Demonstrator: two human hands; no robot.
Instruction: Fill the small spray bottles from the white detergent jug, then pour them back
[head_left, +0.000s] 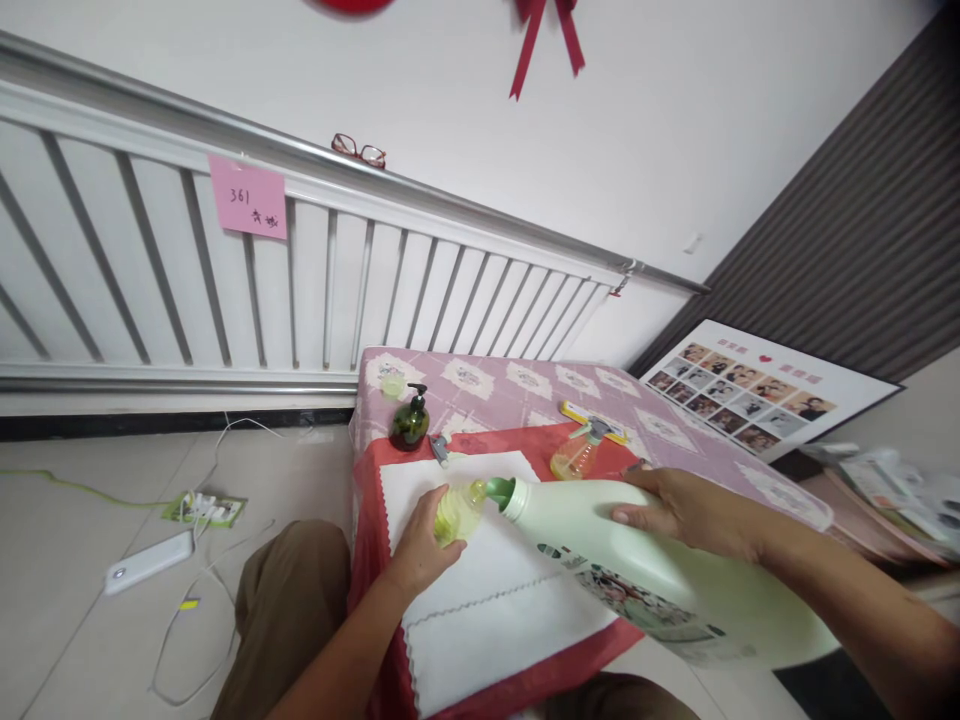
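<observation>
A large pale-green jug [645, 560] lies tipped almost horizontal above the table, its long axis running from lower right to upper left. Its green spout [501, 492] points left and slightly up, meeting the mouth of a small yellow-green bottle [457, 510]. The right hand [690, 512] rests on the jug's upper side with fingers spread along the body, gripping it. The left hand [420, 548] is closed around the small bottle from below, holding it against a white cloth [480, 600].

The jug is smooth, opaque plastic with a printed label [630, 598] on its lower flank; the base end passes out of clear view at the right. The small bottle is translucent and rounded.

The white cloth lies on a red mat [525, 440], which covers part of a pink patterned tablecloth [525, 385]. Behind the hands stand a dark green pump bottle [409, 420], a small grey pump head [439, 448], and an orange-tinted spray bottle [576, 455] lying on its side. A white radiator [225, 290] with a pink note [248, 197] lines the wall; red-rimmed glasses [358, 150] sit on its top rail. A power strip [147, 562] lies on the tiled floor, and a photo board [750, 390] leans at right.
</observation>
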